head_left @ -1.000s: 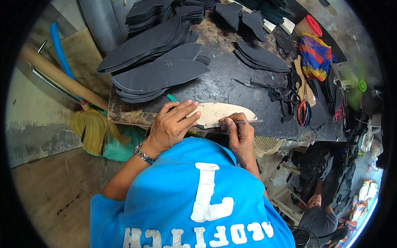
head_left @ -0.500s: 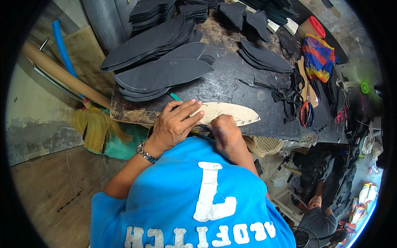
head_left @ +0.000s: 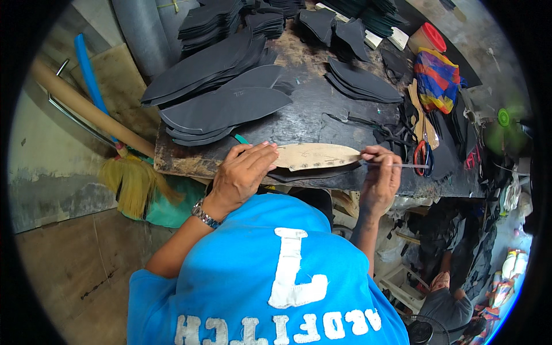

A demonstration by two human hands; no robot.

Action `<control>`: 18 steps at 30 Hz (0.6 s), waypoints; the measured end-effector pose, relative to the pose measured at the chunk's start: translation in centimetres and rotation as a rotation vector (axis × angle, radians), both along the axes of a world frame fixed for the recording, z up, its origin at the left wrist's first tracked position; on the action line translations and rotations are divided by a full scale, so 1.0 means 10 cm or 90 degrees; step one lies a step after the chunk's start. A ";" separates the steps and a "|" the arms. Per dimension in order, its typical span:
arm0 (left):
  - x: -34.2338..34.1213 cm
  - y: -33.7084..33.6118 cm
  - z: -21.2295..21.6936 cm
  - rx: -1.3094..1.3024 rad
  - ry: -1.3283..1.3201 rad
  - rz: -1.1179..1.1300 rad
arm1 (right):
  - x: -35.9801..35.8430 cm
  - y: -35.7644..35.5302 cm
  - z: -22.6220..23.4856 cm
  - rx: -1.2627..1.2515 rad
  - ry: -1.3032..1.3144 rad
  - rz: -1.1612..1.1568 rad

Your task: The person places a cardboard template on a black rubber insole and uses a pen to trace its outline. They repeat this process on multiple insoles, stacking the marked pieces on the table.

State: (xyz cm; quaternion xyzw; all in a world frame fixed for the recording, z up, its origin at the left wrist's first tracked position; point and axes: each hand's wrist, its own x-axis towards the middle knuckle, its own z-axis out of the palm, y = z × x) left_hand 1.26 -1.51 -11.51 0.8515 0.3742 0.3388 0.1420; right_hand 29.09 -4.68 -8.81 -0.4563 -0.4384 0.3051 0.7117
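Head view: red-lidded tub (head_left: 426, 38), contents hidden.

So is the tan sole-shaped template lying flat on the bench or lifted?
Flat: the tan template lies on a dark sheet, pressed by the left hand.

Soft, even daylight fills the scene, brightest toward three to five o'clock, where the rim washes out and blurs. The dark, worn desk (head_left: 322, 115) shows a dull sheen and faint shadows. Fisheye bending curves straight edges near the black circular border.
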 end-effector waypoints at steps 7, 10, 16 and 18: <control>0.03 0.02 -0.02 0.014 -0.028 0.028 | 0.33 -0.12 -0.13 -0.151 0.021 -0.101; 0.04 0.03 -0.01 0.020 -0.030 0.027 | 0.29 -0.15 -0.18 -0.208 -0.012 -0.094; 0.05 0.03 -0.01 0.012 -0.040 0.038 | 0.18 -0.18 -0.11 -0.195 -0.076 -0.090; 0.04 0.04 -0.02 0.015 -0.038 0.039 | 0.17 -0.18 -0.10 -0.188 -0.121 -0.082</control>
